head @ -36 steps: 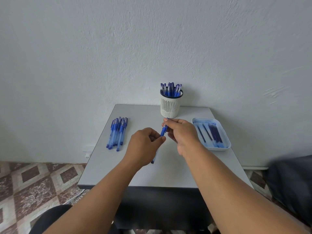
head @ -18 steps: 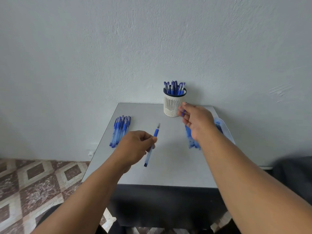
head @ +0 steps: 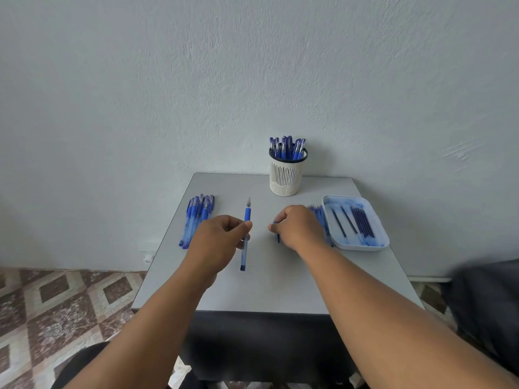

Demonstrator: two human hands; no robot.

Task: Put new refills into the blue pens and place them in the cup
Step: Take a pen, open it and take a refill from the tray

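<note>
My left hand [head: 220, 239] grips a blue pen [head: 245, 234] by its barrel over the middle of the grey table [head: 261, 287]; the pen's tip points away from me, with no cap on it. My right hand [head: 295, 227] has its fingers curled round a small blue piece [head: 278, 237], probably the pen's cap, most of it hidden. A white slotted cup [head: 286, 178] at the back holds several blue pens [head: 288, 148]. Several more blue pens [head: 196, 219] lie in a bunch at the left.
A pale blue tray [head: 355, 244] at the right holds several dark refills [head: 362, 223]. More blue pieces [head: 318, 217] lie between the tray and my right hand. The wall stands right behind the table. Patterned floor tiles [head: 56, 299] show at the left.
My hands have drawn apart. The right hand went out toward the tray and came back to the table's middle. The left hand kept hold of the pen, whose tip is now bare.
</note>
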